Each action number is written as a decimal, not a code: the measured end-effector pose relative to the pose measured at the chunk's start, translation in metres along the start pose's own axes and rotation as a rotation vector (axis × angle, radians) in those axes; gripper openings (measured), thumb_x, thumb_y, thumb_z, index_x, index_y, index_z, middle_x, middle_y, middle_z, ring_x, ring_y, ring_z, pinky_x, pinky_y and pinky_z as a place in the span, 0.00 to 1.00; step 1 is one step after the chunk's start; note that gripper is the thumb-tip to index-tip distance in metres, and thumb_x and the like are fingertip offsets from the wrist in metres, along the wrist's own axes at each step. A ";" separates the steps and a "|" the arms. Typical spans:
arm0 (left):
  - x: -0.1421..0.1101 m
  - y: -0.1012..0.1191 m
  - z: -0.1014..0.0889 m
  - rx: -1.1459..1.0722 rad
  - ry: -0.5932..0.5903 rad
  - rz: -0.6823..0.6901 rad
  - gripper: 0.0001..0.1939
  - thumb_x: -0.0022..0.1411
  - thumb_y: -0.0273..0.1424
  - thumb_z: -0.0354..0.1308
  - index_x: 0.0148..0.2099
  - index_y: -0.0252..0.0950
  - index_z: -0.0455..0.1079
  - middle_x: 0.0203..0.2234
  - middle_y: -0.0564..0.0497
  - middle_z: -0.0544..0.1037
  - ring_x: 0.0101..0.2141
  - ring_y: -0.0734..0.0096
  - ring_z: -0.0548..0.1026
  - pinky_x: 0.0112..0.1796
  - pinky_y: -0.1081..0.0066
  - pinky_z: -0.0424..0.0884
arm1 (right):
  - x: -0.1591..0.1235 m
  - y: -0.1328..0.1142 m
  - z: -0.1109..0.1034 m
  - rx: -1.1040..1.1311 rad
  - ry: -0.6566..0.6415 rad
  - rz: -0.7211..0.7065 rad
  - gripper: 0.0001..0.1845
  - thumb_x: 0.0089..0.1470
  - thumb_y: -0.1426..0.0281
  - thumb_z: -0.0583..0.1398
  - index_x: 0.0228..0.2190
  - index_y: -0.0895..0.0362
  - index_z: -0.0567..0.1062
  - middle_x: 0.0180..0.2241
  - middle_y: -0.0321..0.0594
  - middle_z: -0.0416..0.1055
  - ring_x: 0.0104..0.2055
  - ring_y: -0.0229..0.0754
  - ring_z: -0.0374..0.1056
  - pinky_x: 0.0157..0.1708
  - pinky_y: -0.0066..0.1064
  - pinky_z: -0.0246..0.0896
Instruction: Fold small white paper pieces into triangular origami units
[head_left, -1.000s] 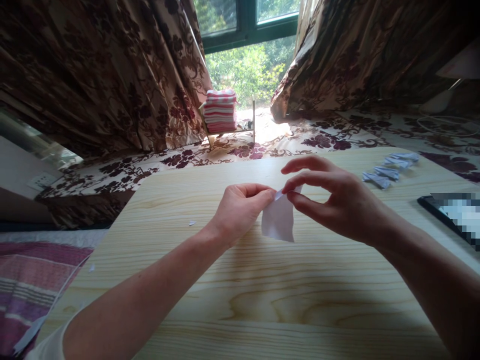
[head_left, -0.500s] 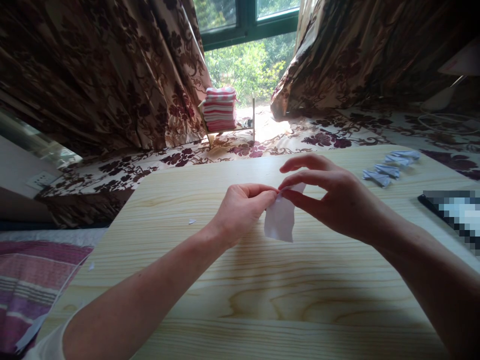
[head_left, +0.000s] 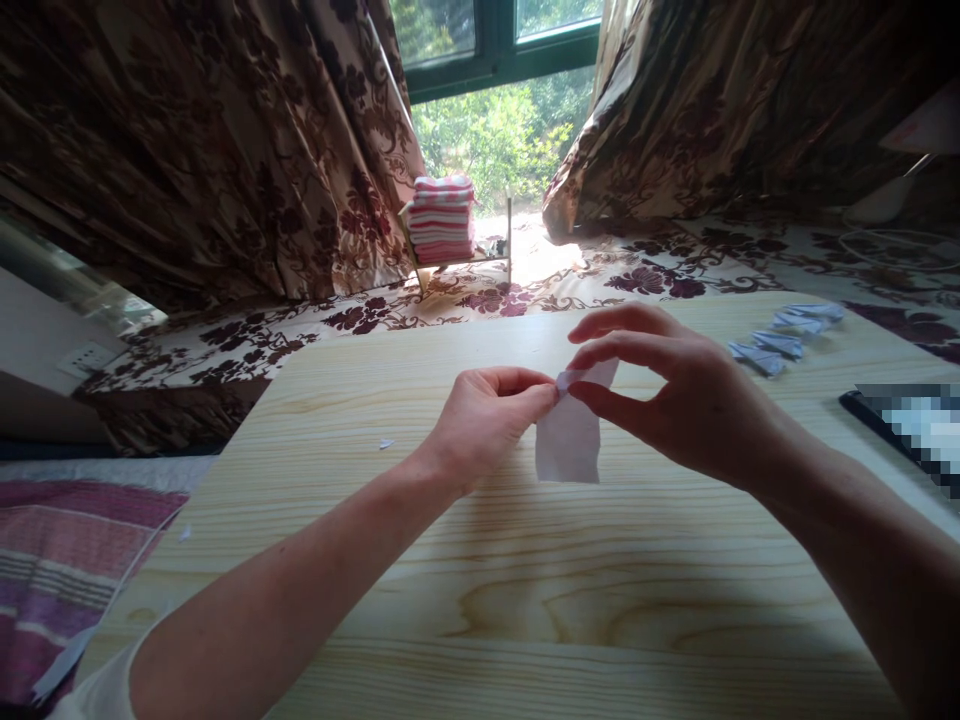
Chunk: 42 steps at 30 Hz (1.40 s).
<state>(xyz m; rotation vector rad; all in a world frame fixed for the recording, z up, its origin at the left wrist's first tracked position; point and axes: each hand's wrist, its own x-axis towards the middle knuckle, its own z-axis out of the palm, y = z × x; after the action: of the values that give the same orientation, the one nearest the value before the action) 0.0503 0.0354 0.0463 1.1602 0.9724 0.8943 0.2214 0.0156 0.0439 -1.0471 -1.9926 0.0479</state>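
Observation:
A small white sheet of paper hangs between my hands above the wooden table, one corner folded over at the top. My left hand pinches its upper edge between thumb and forefinger. On the other side, my right hand has its thumb and a finger closed on the paper near the fold, with the upper finger lifted and curved. Part of the sheet shows behind the right fingers. The exact fold under the fingertips is partly hidden.
Several small folded paper pieces lie at the table's far right. Nearer on the right is a dark-edged device with a blurred screen. Paper scraps lie on the left. Striped towels are stacked on a small rack by the window.
The paper has shifted slightly to the right, and its lower part now hangs flatter. My right fingers have moved a little along the folded top edge; the left hand keeps its pinch.

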 end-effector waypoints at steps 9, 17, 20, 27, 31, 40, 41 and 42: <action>-0.001 0.005 0.000 0.025 -0.024 0.040 0.02 0.48 0.24 0.63 0.27 0.32 0.78 0.22 0.53 0.76 0.26 0.77 0.69 0.31 0.74 0.64 | 0.003 -0.004 0.002 -0.058 0.047 -0.038 0.04 0.53 0.73 0.61 0.30 0.51 0.75 0.38 0.42 0.70 0.42 0.47 0.66 0.40 0.42 0.64; -0.006 0.012 0.000 0.097 -0.131 -0.010 0.11 0.49 0.25 0.60 0.37 0.34 0.78 0.23 0.54 0.75 0.25 0.77 0.68 0.27 0.75 0.61 | 0.004 -0.007 0.002 0.130 0.112 0.147 0.02 0.52 0.73 0.61 0.28 0.53 0.74 0.32 0.38 0.71 0.34 0.42 0.68 0.34 0.36 0.66; -0.007 0.010 0.000 0.128 -0.135 0.019 0.11 0.49 0.25 0.59 0.37 0.33 0.77 0.23 0.55 0.74 0.24 0.77 0.67 0.26 0.76 0.59 | 0.003 -0.006 0.002 0.244 0.141 0.252 0.01 0.51 0.70 0.62 0.28 0.54 0.75 0.31 0.36 0.71 0.34 0.41 0.69 0.33 0.35 0.67; -0.007 0.007 0.003 0.073 -0.099 -0.086 0.05 0.49 0.25 0.60 0.30 0.30 0.77 0.21 0.53 0.74 0.24 0.77 0.66 0.27 0.75 0.58 | 0.004 -0.004 0.002 0.315 0.240 0.369 0.03 0.49 0.67 0.64 0.26 0.53 0.77 0.33 0.37 0.73 0.37 0.42 0.70 0.29 0.31 0.67; -0.006 0.011 0.004 -0.087 -0.027 -0.111 0.04 0.49 0.25 0.62 0.29 0.29 0.77 0.22 0.50 0.76 0.26 0.76 0.68 0.29 0.75 0.61 | 0.006 -0.003 -0.003 0.314 0.192 0.503 0.12 0.53 0.58 0.61 0.34 0.51 0.78 0.34 0.39 0.76 0.34 0.42 0.71 0.31 0.33 0.67; -0.005 0.012 0.002 -0.308 0.076 -0.049 0.06 0.48 0.25 0.65 0.32 0.30 0.76 0.24 0.51 0.77 0.27 0.76 0.70 0.32 0.74 0.64 | 0.007 -0.012 0.003 0.365 0.031 0.618 0.19 0.50 0.53 0.60 0.31 0.56 0.76 0.32 0.41 0.75 0.36 0.44 0.71 0.35 0.34 0.65; -0.005 0.012 0.003 -0.313 0.072 -0.050 0.06 0.47 0.25 0.65 0.32 0.30 0.75 0.24 0.51 0.77 0.27 0.76 0.70 0.32 0.74 0.64 | 0.008 -0.014 0.004 0.375 0.019 0.610 0.18 0.50 0.53 0.60 0.30 0.57 0.75 0.31 0.40 0.75 0.34 0.43 0.70 0.34 0.33 0.65; -0.005 0.012 0.003 -0.315 0.066 -0.053 0.07 0.47 0.25 0.65 0.32 0.30 0.75 0.24 0.51 0.77 0.27 0.76 0.70 0.32 0.74 0.64 | 0.007 -0.015 0.005 0.389 0.008 0.593 0.18 0.51 0.54 0.60 0.29 0.57 0.75 0.29 0.40 0.74 0.32 0.42 0.69 0.33 0.32 0.65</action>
<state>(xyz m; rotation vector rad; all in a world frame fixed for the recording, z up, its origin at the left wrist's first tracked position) 0.0510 0.0312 0.0589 0.8387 0.8738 1.0074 0.2062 0.0128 0.0515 -1.3250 -1.5169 0.7160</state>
